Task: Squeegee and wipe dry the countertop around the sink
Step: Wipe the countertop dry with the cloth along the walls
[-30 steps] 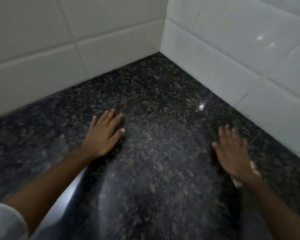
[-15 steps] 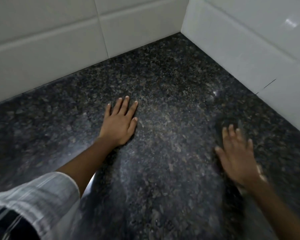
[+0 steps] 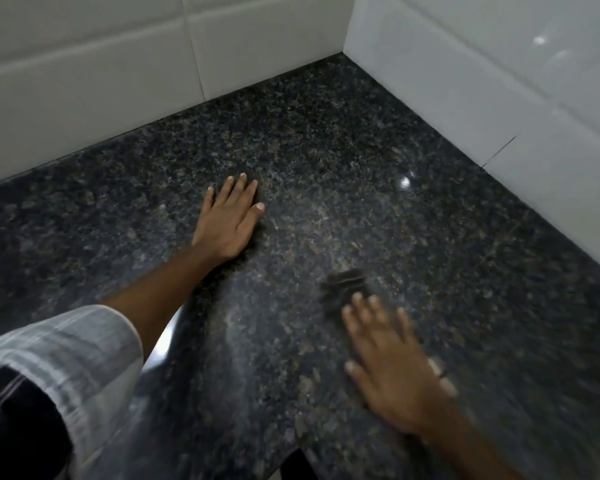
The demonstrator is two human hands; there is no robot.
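The dark speckled granite countertop (image 3: 326,150) fills the view, running into a corner of white tiled walls. My left hand (image 3: 227,220) lies flat on it near the middle, palm down and fingers apart, holding nothing. My right hand (image 3: 392,372) is blurred at the lower right, palm down on a dark cloth (image 3: 345,284) whose end sticks out beyond the fingertips. A small pale strip (image 3: 439,374) shows at the outer edge of that hand; I cannot tell what it is. A faint streaky sheen runs across the stone between my hands.
White tile walls (image 3: 101,81) close the counter at the back and at the right (image 3: 499,81). A shiny metal sink rim (image 3: 165,341) shows under my left forearm. The counter's front edge (image 3: 291,452) is at the bottom.
My right hand with the cloth has slid toward me and slightly left across the stone. My left hand stays planted in the same spot. The view has shifted a little.
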